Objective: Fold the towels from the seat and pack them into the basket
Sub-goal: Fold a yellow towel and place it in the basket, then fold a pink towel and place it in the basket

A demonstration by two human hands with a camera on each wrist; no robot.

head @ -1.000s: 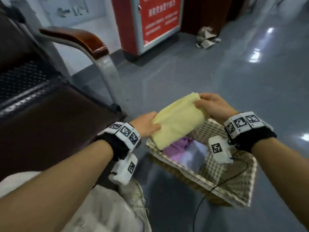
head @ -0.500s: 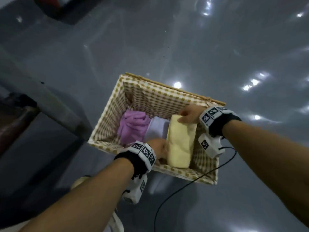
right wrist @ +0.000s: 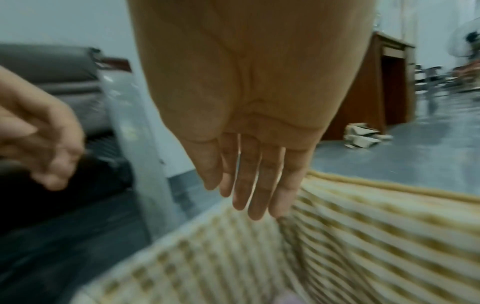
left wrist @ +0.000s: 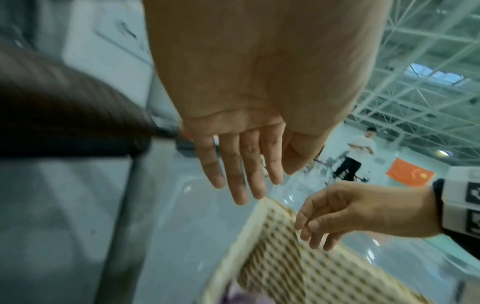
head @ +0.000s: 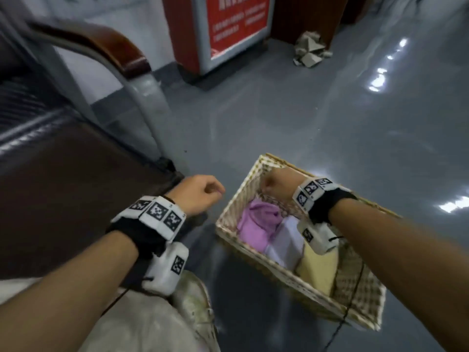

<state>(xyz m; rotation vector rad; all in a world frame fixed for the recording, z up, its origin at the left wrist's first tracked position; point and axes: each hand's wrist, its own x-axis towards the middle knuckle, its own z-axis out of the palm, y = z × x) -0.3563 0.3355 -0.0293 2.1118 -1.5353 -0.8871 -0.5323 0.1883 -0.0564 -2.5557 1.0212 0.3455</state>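
The wicker basket (head: 238, 194) with checked lining stands on the floor at the right. Inside it lie a folded purple towel (head: 258, 224), a white towel (head: 286, 240) and a yellow towel (head: 317, 270), side by side. My right hand (head: 266, 184) hangs over the basket's far end, fingers relaxed, holding nothing; the right wrist view shows its fingers (right wrist: 249, 195) straight above the lining. My left hand (head: 215, 191) is empty, left of the basket by the seat's corner, its fingers (left wrist: 244, 181) loose. No towel shows on the dark seat (head: 63, 186).
The bench's wooden armrest (head: 109, 44) and grey metal leg (head: 149, 118) rise left of the basket. A red sign cabinet (head: 228, 26) and crumpled cardboard (head: 309, 49) are far back. My shoe (head: 195, 301) and a black cable (head: 355, 288) are near the basket.
Both hands have let go of the yellow towel, which now lies in the basket, and have lifted out. The left hand moved left toward the seat; the head view swung up.
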